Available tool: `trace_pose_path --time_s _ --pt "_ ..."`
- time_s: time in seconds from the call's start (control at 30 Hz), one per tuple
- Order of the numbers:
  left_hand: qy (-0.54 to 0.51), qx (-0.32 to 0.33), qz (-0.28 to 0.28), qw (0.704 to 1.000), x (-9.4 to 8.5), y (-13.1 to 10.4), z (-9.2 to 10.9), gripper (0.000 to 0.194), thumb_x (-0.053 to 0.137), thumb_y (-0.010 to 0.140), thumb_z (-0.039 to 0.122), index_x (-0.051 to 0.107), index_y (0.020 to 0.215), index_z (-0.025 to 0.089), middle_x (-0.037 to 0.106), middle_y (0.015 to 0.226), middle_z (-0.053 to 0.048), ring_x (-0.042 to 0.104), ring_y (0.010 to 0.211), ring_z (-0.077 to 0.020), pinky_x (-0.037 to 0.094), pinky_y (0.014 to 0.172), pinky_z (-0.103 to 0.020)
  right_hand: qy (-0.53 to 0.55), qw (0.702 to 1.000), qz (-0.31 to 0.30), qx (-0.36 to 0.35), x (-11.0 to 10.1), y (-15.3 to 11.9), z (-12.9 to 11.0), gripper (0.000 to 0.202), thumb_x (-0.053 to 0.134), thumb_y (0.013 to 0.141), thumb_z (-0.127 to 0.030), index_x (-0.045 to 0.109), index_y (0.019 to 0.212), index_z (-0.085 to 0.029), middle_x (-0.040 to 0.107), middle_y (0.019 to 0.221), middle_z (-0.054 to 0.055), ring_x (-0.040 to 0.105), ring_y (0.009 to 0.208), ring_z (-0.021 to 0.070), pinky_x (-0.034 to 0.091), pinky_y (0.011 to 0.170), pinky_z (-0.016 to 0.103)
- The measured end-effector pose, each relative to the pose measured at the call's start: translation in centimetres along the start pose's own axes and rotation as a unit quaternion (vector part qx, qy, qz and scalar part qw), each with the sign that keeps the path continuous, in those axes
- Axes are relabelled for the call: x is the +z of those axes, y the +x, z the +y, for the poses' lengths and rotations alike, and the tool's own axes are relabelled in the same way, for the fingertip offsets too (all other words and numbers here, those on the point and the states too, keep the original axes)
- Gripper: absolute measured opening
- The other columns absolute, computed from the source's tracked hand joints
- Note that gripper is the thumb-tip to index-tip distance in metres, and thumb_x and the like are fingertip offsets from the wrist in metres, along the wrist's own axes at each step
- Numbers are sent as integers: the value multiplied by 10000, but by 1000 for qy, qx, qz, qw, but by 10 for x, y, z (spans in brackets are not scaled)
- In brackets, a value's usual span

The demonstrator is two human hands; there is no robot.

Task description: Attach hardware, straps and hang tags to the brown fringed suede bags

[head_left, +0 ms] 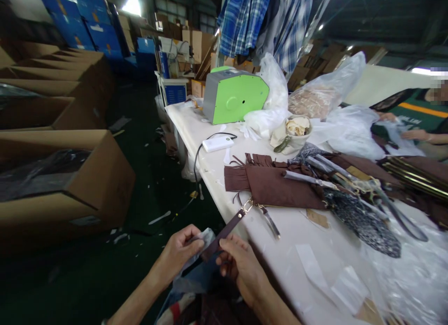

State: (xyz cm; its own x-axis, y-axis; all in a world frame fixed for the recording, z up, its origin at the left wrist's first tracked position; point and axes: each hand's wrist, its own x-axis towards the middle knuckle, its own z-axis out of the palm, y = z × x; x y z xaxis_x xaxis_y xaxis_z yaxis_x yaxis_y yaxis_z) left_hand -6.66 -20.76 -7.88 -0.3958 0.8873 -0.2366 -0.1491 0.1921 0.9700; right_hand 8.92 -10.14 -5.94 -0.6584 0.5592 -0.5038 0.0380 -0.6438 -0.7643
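A brown bag (280, 187) with a fringed edge lies on the table, and its brown strap (229, 224) runs from a gold-coloured clasp (247, 205) towards me past the table's edge. My right hand (243, 264) is closed, pinching this strap between thumb and forefinger. Bunched in my closed left hand (182, 248) is a piece of thin translucent plastic wrap (206, 236), close beside the strap's lower end. The fingers hide part of that end. Beside the clasp hangs a short dark zip pull (271, 222).
A green and grey machine (238, 98) and a white power bank (217, 144) with a cable stand on the white table (266, 241). More bags and wrapped straps (329, 166) are piled rightward. Open cartons (115, 175) line the left. A co-worker's hands (416, 134) handle plastic at far right.
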Motion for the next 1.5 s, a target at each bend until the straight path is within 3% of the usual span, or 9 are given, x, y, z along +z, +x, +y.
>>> trace_pose_path --time_s 0.13,0.33,0.47,0.67,0.9,1.1,1.2,1.33,1.5 --pt "26 -4 32 999 -14 1 -14 466 673 754 600 601 717 141 508 598 35 397 553 -96 296 524 -201 21 1000 -3 -13 2 -1 -1 323 782 699 -379 550 727 -157 577 629 -19 530 507 83 358 413 156" --pt "17 -32 -7 999 -26 -3 -26 473 662 770 594 609 671 134 481 579 37 356 542 -93 249 518 -213 74 994 -27 -76 13 -8 -17 295 746 780 -417 599 781 -162 620 688 19 544 594 112 434 514 204" --pt "4 -62 -43 997 -24 -5 -25 522 676 720 647 636 686 127 460 559 41 332 527 -89 217 499 -215 29 994 -2 -104 19 -4 -19 282 786 723 -390 614 778 -173 640 695 19 549 603 130 451 556 239" --pt "-13 -60 -69 996 -20 -3 -22 558 701 653 687 633 669 133 429 549 44 312 519 -87 207 492 -215 -73 990 26 -118 14 2 -17 285 738 735 -410 601 797 -168 647 666 20 545 585 134 425 546 239" --pt "7 -46 -91 995 -23 -4 -15 538 707 668 661 647 668 126 456 573 30 342 540 -96 220 504 -216 -113 990 13 -82 9 3 -20 271 692 749 -394 548 789 -168 630 559 2 485 468 99 333 477 206" --pt "26 -55 -105 993 -23 -4 -12 531 706 665 660 637 645 134 435 569 35 310 536 -94 205 496 -220 -135 986 28 -94 7 4 -22 241 686 753 -368 571 809 -163 598 550 -29 514 473 104 323 472 204" --pt "32 -55 -98 993 -19 -2 -11 510 707 667 646 656 652 139 480 557 27 344 527 -100 242 501 -221 -145 985 33 -89 7 4 -21 243 716 722 -357 602 787 -153 590 546 -27 493 481 103 311 475 208" --pt "42 -73 -74 994 -8 -2 -1 419 683 738 547 725 824 140 617 646 -9 485 568 -133 335 533 -223 -93 992 42 -80 7 5 -17 229 777 648 -292 640 763 -148 648 670 0 533 599 124 389 569 223" --pt "121 -50 -44 990 9 4 18 304 656 771 410 738 915 155 690 747 -15 589 680 -178 414 616 -234 -43 993 61 -92 4 12 -13 249 805 619 -275 661 782 -153 674 730 12 572 685 150 427 652 246"
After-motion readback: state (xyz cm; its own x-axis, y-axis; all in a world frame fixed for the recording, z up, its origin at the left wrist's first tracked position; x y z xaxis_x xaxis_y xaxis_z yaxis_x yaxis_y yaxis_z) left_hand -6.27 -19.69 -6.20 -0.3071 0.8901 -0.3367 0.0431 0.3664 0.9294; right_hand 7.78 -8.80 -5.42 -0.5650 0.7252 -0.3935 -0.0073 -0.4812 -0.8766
